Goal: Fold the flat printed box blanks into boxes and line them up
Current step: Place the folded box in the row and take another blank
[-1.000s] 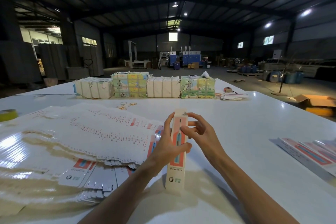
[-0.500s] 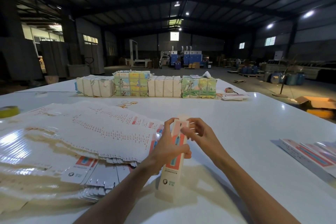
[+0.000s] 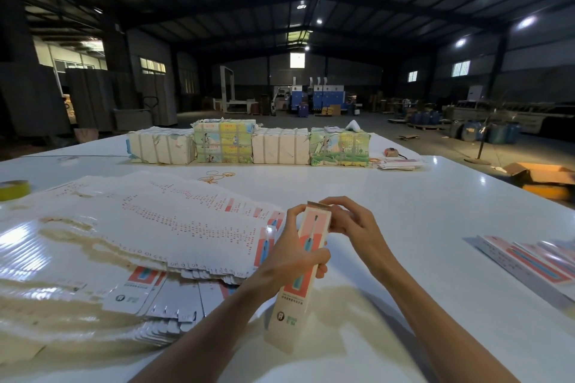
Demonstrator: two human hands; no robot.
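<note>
Since the earlier frame, the box (image 3: 295, 298) tilts further toward the person. Head view: left hand (image 3: 289, 258) grips the box mid-length, steadying it over the counter (image 3: 404, 211); right hand (image 3: 351, 227) pinches its top flap, likely to tuck it shut.

Two slim forearms, bare as far as the picture shows them, lead to a bare left hand (image 3: 292, 256) and a bare right hand (image 3: 353, 224), both with long, slender fingers.
</note>
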